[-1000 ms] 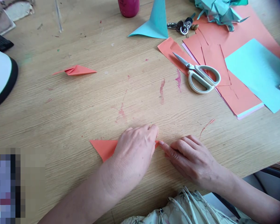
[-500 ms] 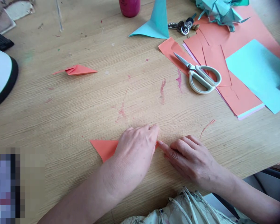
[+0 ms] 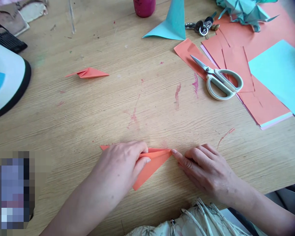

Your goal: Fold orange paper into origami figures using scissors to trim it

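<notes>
A folded orange paper triangle (image 3: 153,164) lies on the wooden table (image 3: 142,108) near its front edge. My left hand (image 3: 121,164) rests on the paper's left part, fingers curled over a fold and pinching it. My right hand (image 3: 204,167) lies flat just right of the paper, its index fingertip pressing the paper's right tip. The paper's left corner peeks out beyond my left hand.
White-handled scissors (image 3: 221,82) lie on orange sheets (image 3: 238,65) at the right, with a light blue sheet (image 3: 280,75) beside them. A small folded orange piece (image 3: 89,73) sits at the left, a blue paper cone (image 3: 173,23), keys (image 3: 203,28) and a magenta cup (image 3: 144,7) at the back.
My left hand slid leftward along the paper and now pinches a fold, uncovering the paper's right half. The right hand stayed at the tip. The view shifted slightly.
</notes>
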`<state>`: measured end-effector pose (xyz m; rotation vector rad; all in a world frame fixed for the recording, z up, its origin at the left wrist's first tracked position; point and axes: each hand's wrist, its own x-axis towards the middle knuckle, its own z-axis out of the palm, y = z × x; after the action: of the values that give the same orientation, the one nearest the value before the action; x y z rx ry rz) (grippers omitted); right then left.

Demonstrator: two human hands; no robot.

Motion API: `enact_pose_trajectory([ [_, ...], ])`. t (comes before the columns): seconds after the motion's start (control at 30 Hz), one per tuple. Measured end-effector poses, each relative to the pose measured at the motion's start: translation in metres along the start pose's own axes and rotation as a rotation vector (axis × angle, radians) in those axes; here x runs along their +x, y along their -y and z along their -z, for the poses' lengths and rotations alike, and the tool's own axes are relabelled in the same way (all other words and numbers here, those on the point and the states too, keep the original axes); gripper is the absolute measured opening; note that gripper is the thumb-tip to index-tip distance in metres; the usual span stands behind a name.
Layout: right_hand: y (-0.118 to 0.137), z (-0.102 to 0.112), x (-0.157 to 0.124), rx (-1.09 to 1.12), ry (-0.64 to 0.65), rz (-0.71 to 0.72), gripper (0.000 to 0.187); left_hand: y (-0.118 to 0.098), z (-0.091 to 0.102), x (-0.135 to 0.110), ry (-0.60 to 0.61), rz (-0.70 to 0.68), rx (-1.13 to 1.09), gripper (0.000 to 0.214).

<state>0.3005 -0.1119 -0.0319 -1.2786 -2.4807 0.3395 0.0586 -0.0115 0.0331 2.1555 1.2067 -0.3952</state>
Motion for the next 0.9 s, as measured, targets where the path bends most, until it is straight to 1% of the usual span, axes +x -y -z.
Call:
enact_pose_trajectory([
  [0.2, -0.001, 0.0, -0.002, -0.003, -0.006, 0.011, 0.046, 0.017, 0.008, -0.012, 0.0, 0.14, -0.082, 0.028],
  [0.33, -0.001, -0.001, -0.004, 0.005, 0.016, 0.006, 0.049, 0.022, 0.005, -0.017, -0.025, 0.225, -0.113, 0.023],
  [0.5, -0.002, -0.002, -0.004, 0.014, -0.016, 0.016, 0.044, 0.024, -0.001, -0.018, -0.06, 0.273, -0.085, 0.021],
  [0.6, -0.003, -0.003, -0.004, 0.014, -0.028, 0.021, 0.046, 0.023, -0.003, -0.019, -0.083, 0.283, -0.046, 0.021],
  [0.77, -0.003, -0.002, -0.005, 0.001, -0.029, 0.031, 0.05, 0.022, -0.004, -0.022, -0.085, 0.344, 0.038, 0.022],
  [0.9, -0.004, -0.003, -0.006, 0.007, -0.015, 0.043, 0.05, 0.02, -0.006, -0.023, -0.098, 0.369, 0.055, 0.021],
])
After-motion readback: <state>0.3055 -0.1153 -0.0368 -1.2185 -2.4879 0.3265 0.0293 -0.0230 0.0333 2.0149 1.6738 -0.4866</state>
